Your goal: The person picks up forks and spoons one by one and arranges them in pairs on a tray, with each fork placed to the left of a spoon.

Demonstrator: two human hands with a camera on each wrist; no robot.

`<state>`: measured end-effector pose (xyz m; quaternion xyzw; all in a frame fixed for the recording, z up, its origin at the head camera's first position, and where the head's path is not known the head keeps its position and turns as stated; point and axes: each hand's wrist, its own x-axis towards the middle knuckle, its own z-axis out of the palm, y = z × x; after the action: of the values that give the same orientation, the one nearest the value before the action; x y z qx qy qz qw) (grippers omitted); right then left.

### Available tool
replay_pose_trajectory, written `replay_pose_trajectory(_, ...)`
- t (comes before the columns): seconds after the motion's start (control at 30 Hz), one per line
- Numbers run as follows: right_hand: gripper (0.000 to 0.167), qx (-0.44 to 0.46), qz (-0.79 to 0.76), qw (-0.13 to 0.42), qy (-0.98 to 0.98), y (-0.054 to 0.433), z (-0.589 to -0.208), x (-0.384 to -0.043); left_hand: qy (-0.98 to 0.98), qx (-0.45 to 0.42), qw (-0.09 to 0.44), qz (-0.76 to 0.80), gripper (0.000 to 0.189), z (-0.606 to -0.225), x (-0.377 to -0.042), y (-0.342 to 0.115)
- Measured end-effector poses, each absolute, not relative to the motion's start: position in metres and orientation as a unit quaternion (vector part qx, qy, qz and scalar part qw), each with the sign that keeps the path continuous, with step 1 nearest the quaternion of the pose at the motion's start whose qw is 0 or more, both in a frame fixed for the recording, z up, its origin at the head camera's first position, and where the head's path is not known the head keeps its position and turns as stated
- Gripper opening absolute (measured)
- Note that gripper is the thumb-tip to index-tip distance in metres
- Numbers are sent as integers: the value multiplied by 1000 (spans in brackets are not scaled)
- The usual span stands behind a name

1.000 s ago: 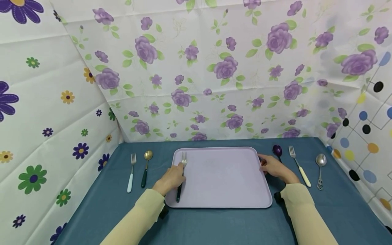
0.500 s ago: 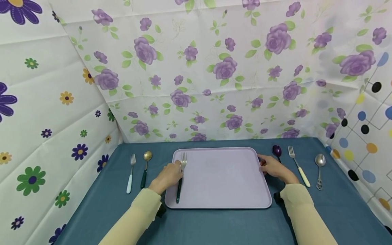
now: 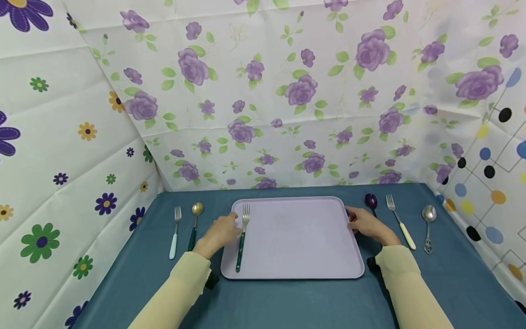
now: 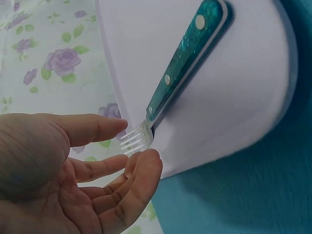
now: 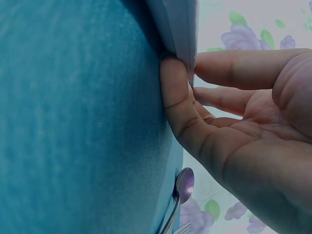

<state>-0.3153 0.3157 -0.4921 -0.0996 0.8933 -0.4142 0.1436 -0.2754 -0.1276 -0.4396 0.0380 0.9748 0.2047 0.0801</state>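
Note:
A pale lilac tray [image 3: 300,237] lies on the blue cloth. Along its left side rests a fork with a dark green handle [image 3: 241,249], tines pointing away. My left hand [image 3: 219,235] hovers over the tray's left edge beside that fork. In the left wrist view, its thumb and fingers [image 4: 139,180] are parted with nothing between them, and the fork's handle [image 4: 187,56] lies beyond. My right hand [image 3: 370,224] grips the tray's right edge. Seen from the right wrist, the thumb is on the rim [image 5: 183,29] and fingertips reach under it.
Left of the tray lie a fork with a pale blue handle [image 3: 174,242] and a gold spoon with a green handle [image 3: 197,209]. To the right are a purple spoon [image 3: 371,201], a cream-handled fork [image 3: 407,233] and a silver spoon [image 3: 429,214]. Flowered cloth [image 3: 271,91] hangs behind.
My left hand has let go of the green-handled fork and moved left, leaving the fork on the tray. My right hand stays at the tray's right edge.

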Motion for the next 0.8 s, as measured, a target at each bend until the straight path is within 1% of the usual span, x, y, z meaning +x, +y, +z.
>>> replay_pose_trajectory(0.17, 64, -98, -413, 142, 894, 315, -491, -315, 975, 35, 80, 205, 47, -438, -275, -134)
replay_pose_trajectory(0.47, 62, -91, -418, 141, 893, 313, -487, -312, 974, 51, 79, 205, 48, -429, -275, -152)
replay_pose_trajectory(0.8, 61, -94, -425, 139, 889, 314, -491, -313, 976, 35, 77, 202, 48, -429, -277, -165)
